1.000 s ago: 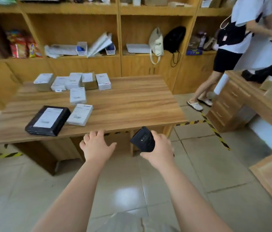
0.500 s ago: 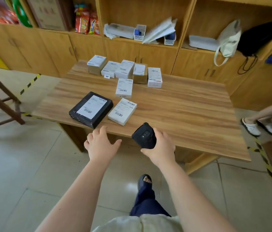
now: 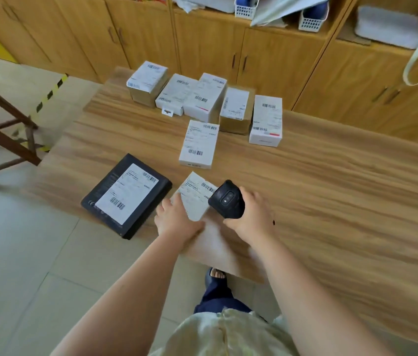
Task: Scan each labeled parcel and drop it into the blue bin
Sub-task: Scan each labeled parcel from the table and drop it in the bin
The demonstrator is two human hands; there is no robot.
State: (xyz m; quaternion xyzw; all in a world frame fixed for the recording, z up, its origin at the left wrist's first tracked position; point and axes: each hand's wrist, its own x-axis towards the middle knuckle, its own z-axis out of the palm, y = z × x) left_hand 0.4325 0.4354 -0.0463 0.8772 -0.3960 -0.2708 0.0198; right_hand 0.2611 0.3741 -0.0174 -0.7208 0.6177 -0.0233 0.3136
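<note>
My left hand (image 3: pixel 177 220) has moved forward onto the nearest white parcel (image 3: pixel 195 195) at the table (image 3: pixel 331 201) front edge, gripping its near end, I judge, to present the label to the scanner (image 3: pixel 227 201) my right hand (image 3: pixel 252 217) clasps just beside it.

table (image 3: pixel 331 201): wood-grain, smooth | parcel (image 3: pixel 194 199): paper lbl, matt | scanner (image 3: pixel 227 201): blk plastic

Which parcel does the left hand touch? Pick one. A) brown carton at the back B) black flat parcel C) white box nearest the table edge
C: the left hand touches the near white box, next to the scanner held in the right hand.
</note>
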